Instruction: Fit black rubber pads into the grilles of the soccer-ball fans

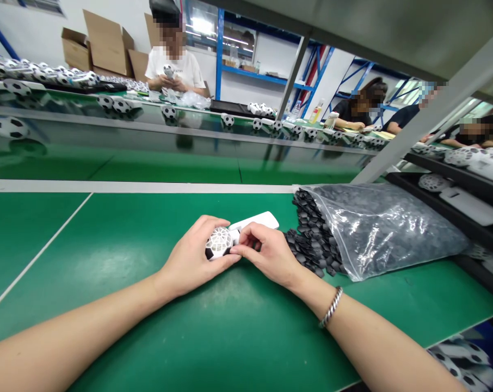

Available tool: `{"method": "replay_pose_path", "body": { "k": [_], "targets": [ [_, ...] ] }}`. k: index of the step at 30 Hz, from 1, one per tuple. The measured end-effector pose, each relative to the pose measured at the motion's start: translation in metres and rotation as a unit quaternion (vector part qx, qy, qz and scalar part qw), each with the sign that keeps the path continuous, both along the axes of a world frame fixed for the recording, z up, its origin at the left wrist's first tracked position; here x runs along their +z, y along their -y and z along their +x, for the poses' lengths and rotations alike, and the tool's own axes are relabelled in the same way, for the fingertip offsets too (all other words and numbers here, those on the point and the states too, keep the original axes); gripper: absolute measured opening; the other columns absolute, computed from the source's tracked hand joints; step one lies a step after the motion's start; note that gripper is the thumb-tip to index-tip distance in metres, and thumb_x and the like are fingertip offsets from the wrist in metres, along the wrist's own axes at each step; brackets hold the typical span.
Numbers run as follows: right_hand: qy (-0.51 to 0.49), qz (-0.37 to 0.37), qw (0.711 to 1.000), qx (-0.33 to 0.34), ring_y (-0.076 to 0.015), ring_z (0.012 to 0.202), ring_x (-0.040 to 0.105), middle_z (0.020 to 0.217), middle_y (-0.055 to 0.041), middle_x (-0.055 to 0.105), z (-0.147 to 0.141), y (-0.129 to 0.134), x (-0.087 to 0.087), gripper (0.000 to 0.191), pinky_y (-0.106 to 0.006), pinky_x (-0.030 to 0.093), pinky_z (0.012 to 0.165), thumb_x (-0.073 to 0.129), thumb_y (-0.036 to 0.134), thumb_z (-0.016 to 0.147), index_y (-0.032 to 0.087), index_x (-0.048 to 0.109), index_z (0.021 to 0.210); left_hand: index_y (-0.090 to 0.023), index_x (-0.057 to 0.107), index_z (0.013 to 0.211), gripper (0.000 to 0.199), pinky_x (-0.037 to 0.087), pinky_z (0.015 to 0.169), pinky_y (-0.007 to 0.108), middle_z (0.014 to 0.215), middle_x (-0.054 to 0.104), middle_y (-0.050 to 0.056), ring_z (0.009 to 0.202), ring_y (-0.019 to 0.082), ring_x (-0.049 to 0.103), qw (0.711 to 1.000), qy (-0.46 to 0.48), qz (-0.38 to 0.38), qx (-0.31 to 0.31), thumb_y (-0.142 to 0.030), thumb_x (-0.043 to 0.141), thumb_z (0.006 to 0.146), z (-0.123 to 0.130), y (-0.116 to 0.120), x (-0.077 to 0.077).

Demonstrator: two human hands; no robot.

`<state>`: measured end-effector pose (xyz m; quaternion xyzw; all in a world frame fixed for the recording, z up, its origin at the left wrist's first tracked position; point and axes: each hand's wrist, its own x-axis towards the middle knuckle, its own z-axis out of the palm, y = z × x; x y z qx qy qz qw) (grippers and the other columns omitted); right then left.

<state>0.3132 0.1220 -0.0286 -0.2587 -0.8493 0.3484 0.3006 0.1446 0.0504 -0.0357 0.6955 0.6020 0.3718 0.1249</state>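
Observation:
My left hand (pixel 197 245) is wrapped round the ball-shaped head of a white soccer-ball device (pixel 219 239), with thumb and fingers on either side of it. The head shows an open white lattice on top and black patches along its lower edge. Its flat white handle (pixel 263 220) points away to the right, behind my other hand. My right hand (pixel 266 250) is pinched at the right side of the ball; whatever lies between its fingertips is hidden. Just beyond that hand, small black pieces (pixel 312 239) spill from a clear plastic bag (pixel 393 228).
Beyond the green table (pixel 148 337) and its white strip (pixel 148 187), a conveyor (pixel 168 158) carries several soccer-ball devices. A slanted grey post (pixel 426 109) and black trays (pixel 454 209) stand at right. Across the line, a person (pixel 175 71) handles a ball; others sit farther right.

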Motion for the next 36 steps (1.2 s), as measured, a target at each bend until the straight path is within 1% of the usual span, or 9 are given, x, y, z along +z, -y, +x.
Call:
{"method": "replay_pose_path", "body": {
  "k": [6,9,16,22,29,36],
  "targets": [
    [0.003,0.018,1.0,0.007,-0.009,0.062,0.049,0.07,0.0026,0.056,0.0003,-0.0006,0.0004,0.012,-0.021,0.039,0.057,0.061,0.027,0.079,0.018,0.053,0.075,-0.02,0.049,0.107,0.039,0.044,0.083,0.032,0.104,0.052,0.004,0.097,0.019,0.051,1.0,0.014,0.005,-0.006,-0.033,0.063,0.072,0.0012,-0.0008,0.0011],
    [-0.002,0.03,1.0,0.007,-0.0094,0.063,0.049,0.072,0.0017,0.056,0.0,-0.0008,0.0005,0.012,-0.022,0.04,0.058,0.058,0.028,0.081,0.018,0.053,0.076,-0.021,0.049,0.107,0.039,0.044,0.082,0.032,0.103,0.052,0.004,0.096,0.019,0.051,1.0,0.023,0.0,0.0,-0.03,0.064,0.071,-0.0001,-0.0006,0.0011],
    [-0.014,0.05,0.999,-0.012,-0.0105,0.068,0.052,0.078,0.0002,0.057,0.0012,-0.0031,-0.0005,0.006,-0.022,0.042,0.061,0.057,0.023,0.082,0.019,0.053,0.081,-0.02,0.05,0.106,0.04,0.044,0.08,0.031,0.099,0.052,0.003,0.092,0.019,0.052,0.999,0.036,-0.011,0.012,-0.025,0.064,0.068,-0.0016,-0.0008,0.0037],
    [-0.014,0.051,0.999,-0.008,-0.0104,0.068,0.052,0.079,0.0004,0.057,0.0017,-0.0021,-0.0011,0.005,-0.022,0.043,0.06,0.057,0.022,0.082,0.019,0.053,0.082,-0.02,0.051,0.104,0.039,0.044,0.079,0.032,0.099,0.052,0.003,0.091,0.019,0.052,0.999,0.03,-0.01,0.019,-0.023,0.062,0.067,-0.0008,-0.0028,0.0049],
    [-0.007,0.047,0.999,-0.009,-0.0114,0.07,0.053,0.08,-0.0005,0.058,0.0013,-0.0012,-0.0004,0.004,-0.023,0.044,0.062,0.055,0.023,0.082,0.019,0.053,0.082,-0.022,0.05,0.104,0.038,0.045,0.077,0.032,0.098,0.052,0.003,0.09,0.02,0.053,1.0,0.022,-0.005,0.02,-0.023,0.061,0.067,-0.0018,-0.0008,0.0045],
    [-0.003,0.043,0.999,-0.01,-0.0111,0.07,0.053,0.08,-0.0003,0.058,0.0015,-0.0008,-0.0004,0.004,-0.023,0.043,0.062,0.055,0.023,0.082,0.019,0.053,0.082,-0.021,0.051,0.102,0.037,0.045,0.077,0.031,0.097,0.053,0.003,0.09,0.019,0.053,1.0,0.021,0.002,0.018,-0.02,0.061,0.066,-0.0009,-0.0015,0.0062]
  ]
}}
